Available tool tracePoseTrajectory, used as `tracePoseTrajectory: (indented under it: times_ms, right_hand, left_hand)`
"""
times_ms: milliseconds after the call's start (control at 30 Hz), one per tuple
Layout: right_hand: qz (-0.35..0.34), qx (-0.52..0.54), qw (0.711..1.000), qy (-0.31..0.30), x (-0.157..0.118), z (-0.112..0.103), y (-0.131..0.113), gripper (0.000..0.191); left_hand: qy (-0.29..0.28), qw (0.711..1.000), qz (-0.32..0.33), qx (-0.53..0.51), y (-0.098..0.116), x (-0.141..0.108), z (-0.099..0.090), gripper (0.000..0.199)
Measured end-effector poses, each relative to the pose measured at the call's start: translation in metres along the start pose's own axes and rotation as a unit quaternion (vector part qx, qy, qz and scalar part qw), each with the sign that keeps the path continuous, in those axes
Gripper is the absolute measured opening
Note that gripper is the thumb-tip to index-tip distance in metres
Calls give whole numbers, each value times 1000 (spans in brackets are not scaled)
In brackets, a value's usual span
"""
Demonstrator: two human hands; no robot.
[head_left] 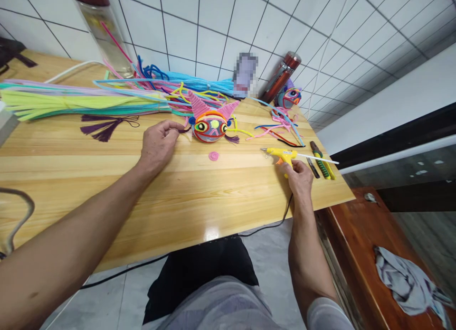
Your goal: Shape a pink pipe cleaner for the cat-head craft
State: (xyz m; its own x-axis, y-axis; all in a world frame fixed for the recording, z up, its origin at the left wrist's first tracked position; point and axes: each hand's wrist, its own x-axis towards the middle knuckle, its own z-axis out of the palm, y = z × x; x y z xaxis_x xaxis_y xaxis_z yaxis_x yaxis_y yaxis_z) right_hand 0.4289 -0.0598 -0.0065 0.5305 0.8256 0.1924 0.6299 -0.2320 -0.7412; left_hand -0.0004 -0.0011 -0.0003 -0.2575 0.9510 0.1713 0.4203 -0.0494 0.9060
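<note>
A cat-like face ornament (pixel 209 126) with pink pointed ears, ringed eyes and blue pompoms sits on the wooden table. My left hand (pixel 160 142) is closed at its left side, pinching a dark purple tassel (pixel 185 129), mostly hidden by the fingers. Another purple tassel (pixel 232 139) hangs from the ornament's right side. My right hand (pixel 299 177) grips a yellow glue gun (pixel 284 155), its nozzle pointing left toward the ornament and a white glue stick protruding behind. A small pink coil disc (pixel 213 156) lies just in front of the ornament.
Bundled pipe cleaners (pixel 85 102) and a loose purple tassel (pixel 101 126) lie to the left. A glass bottle (pixel 107 40), a red flask (pixel 281 76) and a second ornament (pixel 288 97) stand along the tiled wall. Pliers (pixel 322 163) lie by the right edge. A black cord (pixel 287 211) trails off the front.
</note>
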Motion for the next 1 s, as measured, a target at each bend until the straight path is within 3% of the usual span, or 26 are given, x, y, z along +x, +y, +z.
tracePoseTrajectory:
  times_ms: [367, 1000]
  right_hand:
    - [4, 6, 1000, 5, 1, 0, 1, 52]
    - [5, 25, 1000, 2, -1, -2, 4, 51]
  left_hand:
    - [-5, 1000, -7, -9, 8, -2, -2, 41]
    - [-5, 1000, -3, -1, 2, -1, 0, 37]
